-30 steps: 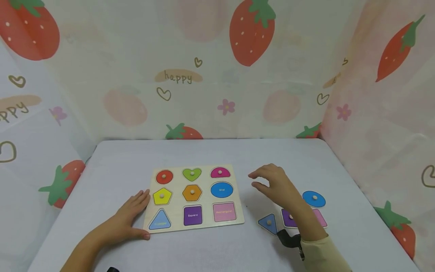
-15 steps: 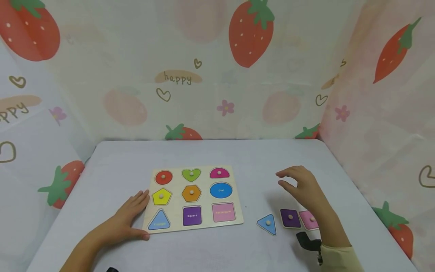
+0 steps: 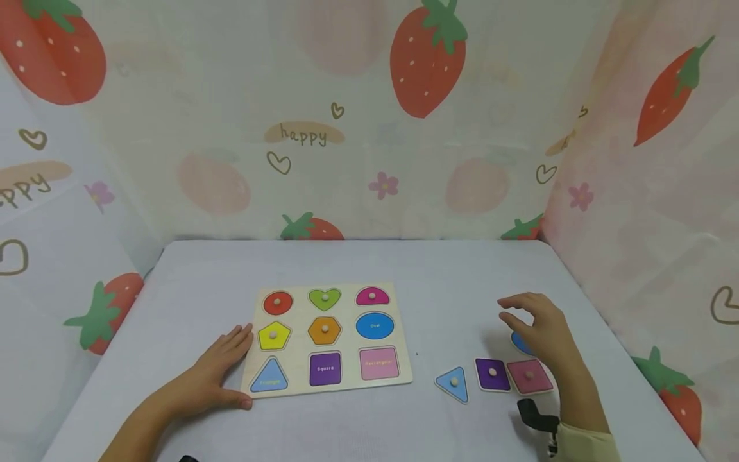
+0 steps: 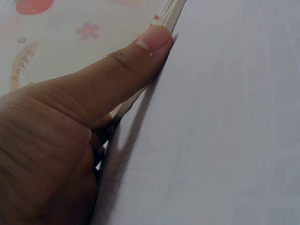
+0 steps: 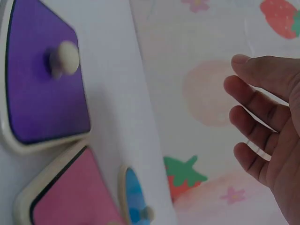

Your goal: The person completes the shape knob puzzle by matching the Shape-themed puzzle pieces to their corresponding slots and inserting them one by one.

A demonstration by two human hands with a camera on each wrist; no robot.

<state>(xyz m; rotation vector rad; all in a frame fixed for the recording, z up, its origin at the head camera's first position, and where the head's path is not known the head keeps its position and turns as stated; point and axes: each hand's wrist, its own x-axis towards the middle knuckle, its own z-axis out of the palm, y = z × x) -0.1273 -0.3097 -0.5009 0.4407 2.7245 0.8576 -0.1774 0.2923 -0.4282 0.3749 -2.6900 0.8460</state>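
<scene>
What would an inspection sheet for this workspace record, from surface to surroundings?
Surface: white tabletop.
Job's things: puzzle board, five pieces seated, four recesses unfilled; loose triangle, square, rectangle and oval to its right.
Clutter: small dark speck beside the board.
Left hand: spread at the board's left edge.
Right hand: raised near the oval, holding nothing.
Cables: nothing seen.
Surroundings: strawberry-print backdrop behind and at both sides.
</scene>
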